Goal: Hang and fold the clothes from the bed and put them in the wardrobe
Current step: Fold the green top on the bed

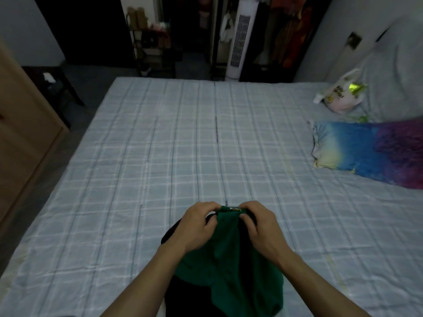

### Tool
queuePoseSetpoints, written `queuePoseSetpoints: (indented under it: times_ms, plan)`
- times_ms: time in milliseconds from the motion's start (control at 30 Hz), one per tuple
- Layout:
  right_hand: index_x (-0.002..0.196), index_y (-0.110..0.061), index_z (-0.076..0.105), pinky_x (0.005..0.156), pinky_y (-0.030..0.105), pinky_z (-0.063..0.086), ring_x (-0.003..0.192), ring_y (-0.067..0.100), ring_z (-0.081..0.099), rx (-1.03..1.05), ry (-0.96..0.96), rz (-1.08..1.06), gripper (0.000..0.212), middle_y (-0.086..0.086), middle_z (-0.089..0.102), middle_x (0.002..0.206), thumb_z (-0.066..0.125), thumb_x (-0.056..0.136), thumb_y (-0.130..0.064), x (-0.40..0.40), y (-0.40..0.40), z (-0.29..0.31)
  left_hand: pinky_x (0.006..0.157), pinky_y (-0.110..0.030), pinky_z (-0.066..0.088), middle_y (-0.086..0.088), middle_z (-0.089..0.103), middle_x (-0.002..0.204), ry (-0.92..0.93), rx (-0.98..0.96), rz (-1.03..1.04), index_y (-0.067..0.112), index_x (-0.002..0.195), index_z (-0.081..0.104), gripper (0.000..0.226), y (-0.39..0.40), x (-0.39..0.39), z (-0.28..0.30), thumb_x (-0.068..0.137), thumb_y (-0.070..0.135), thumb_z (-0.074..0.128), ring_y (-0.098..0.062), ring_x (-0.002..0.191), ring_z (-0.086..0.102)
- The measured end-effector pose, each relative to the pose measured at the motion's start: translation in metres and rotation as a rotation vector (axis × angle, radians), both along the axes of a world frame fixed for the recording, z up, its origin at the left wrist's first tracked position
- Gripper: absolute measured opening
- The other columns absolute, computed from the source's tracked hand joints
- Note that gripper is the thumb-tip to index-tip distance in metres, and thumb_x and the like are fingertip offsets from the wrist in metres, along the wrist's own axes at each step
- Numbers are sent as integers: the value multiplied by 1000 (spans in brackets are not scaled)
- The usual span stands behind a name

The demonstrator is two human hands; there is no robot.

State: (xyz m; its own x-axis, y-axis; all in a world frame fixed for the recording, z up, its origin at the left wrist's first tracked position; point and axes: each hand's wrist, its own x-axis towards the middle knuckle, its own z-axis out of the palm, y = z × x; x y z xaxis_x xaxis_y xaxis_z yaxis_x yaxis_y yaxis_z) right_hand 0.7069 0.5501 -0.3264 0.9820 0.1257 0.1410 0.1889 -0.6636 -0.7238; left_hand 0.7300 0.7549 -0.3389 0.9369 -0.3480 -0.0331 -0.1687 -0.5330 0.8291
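A dark green garment (231, 264) hangs bunched between my two hands above the near edge of the bed (160, 145). My left hand (196, 225) pinches its top edge on the left. My right hand (258, 227) pinches the same top edge on the right, where a small metallic piece shows between my fingers. Black cloth (190, 294) lies under and behind the green garment; how it is held is hidden. An open wardrobe (288, 30) with hanging clothes stands beyond the far side of the bed.
A light blue plaid sheet covers the bed. A colourful pillow (370, 152) and a white plastic bag (343, 94) lie at the right. A white tower fan (240, 37) stands past the bed. A wooden cabinet (23, 133) stands at the left, a dark stool (55, 81) behind it.
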Motion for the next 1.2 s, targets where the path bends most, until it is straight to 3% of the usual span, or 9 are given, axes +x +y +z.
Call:
queuePoseSetpoints:
  times_ms: [167,300,567,700,767,900,1000,1100,1200]
  plan:
    - [96,-15,66,78,14,45,86,4,61,44,-169,-72,16,-8,65,90,60,92,-1,-19,-1,59,88,-31,55,11,72,103,31,-258,-76,29,110,68,18,6,-29,48,93,28,63,-7,97,68]
    - [97,-16,66,78,18,47,86,7,62,27,-266,-71,15,-7,65,91,60,92,-4,-38,4,100,73,-35,52,6,68,82,-280,-225,3,15,91,70,3,2,-41,85,88,14,69,-9,77,64]
    - [99,-24,64,73,11,42,88,3,59,53,-403,-297,20,-11,63,94,71,84,-12,-79,10,160,60,-36,49,3,62,62,-488,-166,75,17,73,64,13,-16,-78,169,83,25,64,-11,59,59]
    - [84,-30,58,59,11,45,70,3,63,161,-326,-312,19,-10,64,74,76,81,-25,-111,11,172,64,-33,51,4,66,67,-482,-14,113,18,76,67,8,-28,-102,203,80,24,65,-12,65,62]
    - [85,-31,61,60,14,51,70,2,66,234,-218,-258,15,-15,69,79,76,81,-34,-129,11,176,64,-31,52,4,66,68,-456,18,142,19,75,67,5,-33,-117,214,80,21,66,-10,66,62]
    - [99,-29,68,76,43,60,85,12,71,457,-127,-159,20,-5,74,89,75,82,-35,-163,10,184,61,-26,53,6,67,70,-323,-5,153,22,74,69,11,-41,-154,231,85,20,68,-9,68,64]
    - [104,-30,68,80,38,60,90,11,71,573,-111,-82,27,-6,74,96,77,79,-37,-190,9,193,61,-28,54,1,70,74,-202,-118,81,18,81,73,19,-42,-186,242,93,14,59,-12,71,67]
    - [103,-28,68,77,27,59,90,8,72,603,-141,-15,28,-9,75,96,81,78,-23,-213,12,196,76,-49,56,-18,69,83,-193,-142,73,4,85,70,24,-39,-219,246,96,11,50,-33,82,66]
    - [103,-26,68,74,25,59,88,9,73,612,-155,69,29,-8,75,94,80,77,-20,-233,23,200,77,-51,57,-13,72,78,-200,-185,165,9,83,74,20,-33,-249,248,94,16,59,-30,79,69]
